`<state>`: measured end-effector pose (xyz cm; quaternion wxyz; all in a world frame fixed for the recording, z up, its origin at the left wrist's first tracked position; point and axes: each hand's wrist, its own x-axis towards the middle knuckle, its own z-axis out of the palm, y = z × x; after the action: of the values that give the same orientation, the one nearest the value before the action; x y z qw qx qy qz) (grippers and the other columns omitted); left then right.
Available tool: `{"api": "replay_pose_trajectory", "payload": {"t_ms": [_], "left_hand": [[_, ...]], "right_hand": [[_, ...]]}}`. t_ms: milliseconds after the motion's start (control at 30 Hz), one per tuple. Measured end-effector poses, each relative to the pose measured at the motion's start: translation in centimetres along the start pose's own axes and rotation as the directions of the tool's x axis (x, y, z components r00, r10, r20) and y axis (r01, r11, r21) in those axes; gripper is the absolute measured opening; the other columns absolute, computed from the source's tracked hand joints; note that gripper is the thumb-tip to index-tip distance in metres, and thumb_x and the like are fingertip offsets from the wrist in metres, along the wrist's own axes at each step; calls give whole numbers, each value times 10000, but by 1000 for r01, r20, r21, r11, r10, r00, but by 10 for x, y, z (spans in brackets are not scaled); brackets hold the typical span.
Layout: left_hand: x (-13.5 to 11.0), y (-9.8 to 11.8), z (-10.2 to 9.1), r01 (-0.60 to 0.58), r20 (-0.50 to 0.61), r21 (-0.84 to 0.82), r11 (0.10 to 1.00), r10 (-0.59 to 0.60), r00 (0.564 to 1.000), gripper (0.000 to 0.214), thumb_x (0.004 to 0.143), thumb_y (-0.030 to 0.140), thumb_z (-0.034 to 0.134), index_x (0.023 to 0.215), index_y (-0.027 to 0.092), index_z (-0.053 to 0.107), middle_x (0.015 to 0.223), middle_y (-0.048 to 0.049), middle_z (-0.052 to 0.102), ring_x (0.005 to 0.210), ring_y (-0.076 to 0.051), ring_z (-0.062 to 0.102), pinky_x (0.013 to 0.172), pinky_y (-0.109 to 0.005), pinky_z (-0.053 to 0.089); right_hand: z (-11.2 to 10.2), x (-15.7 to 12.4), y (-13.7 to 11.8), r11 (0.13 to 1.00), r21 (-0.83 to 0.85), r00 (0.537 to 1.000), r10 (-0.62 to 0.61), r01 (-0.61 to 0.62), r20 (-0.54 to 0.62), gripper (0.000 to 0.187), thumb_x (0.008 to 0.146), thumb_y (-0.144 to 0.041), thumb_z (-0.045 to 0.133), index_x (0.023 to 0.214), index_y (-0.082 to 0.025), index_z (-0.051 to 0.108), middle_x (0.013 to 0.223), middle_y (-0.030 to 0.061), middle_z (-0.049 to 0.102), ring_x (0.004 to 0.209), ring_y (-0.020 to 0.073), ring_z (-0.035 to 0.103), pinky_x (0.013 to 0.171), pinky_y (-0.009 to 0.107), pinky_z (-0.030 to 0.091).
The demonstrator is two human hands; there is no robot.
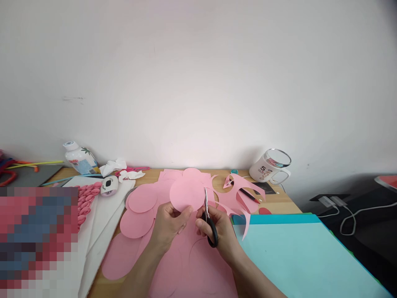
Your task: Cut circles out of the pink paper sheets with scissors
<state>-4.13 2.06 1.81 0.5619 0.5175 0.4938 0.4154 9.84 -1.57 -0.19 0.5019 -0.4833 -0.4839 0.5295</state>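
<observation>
My left hand [173, 223] pinches the lower edge of a pink paper circle [187, 192], holding it up above the desk. In my right hand [217, 229] is a pair of scissors [211, 229] with black handles; its metal blades point up at the circle's right edge. Cut pink circles [138, 223] lie overlapped to the left of my hands. Under my forearms spreads a pink sheet [192, 273] with faint curved lines drawn on it. To the right, pink paper scraps [235, 194] with round cut-outs lie beside a dark pen [249, 195].
A white mug [266, 165] stands at the back right, behind a stack of light blue sheets [304, 256]. At the back left are a white bottle [81, 159], crumpled tissues [113, 166], and a white roll-shaped item [109, 186]. White cables [349, 217] hang off the right side.
</observation>
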Motion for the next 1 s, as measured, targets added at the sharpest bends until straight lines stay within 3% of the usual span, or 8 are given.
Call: {"api": "replay_pose_trajectory", "payload": {"t_ms": [433,1000], "left_hand": [[1,-3,-1,-12,-6,-19,1000,12,1000,332,650,306,649,481,189,390,349,96,315,351,-43,243,388,-212,200],[3,-5,0,-26,-45,61,998,29,999,334,648,330,630,467,196,383,339,90,324,340,-52,264,368,-211,215]], "right_hand": [[-1,0,-2,1000,-12,1000,-17,17,12,296,737,-392,670,631,-180,494,495,-48,457,479,103,420,458,225,321],[-2,1,6,998,-39,994,-55,51,-97,268,813,-405,606,694,-181,521,517,-42,484,495,105,431,483,237,345]]}}
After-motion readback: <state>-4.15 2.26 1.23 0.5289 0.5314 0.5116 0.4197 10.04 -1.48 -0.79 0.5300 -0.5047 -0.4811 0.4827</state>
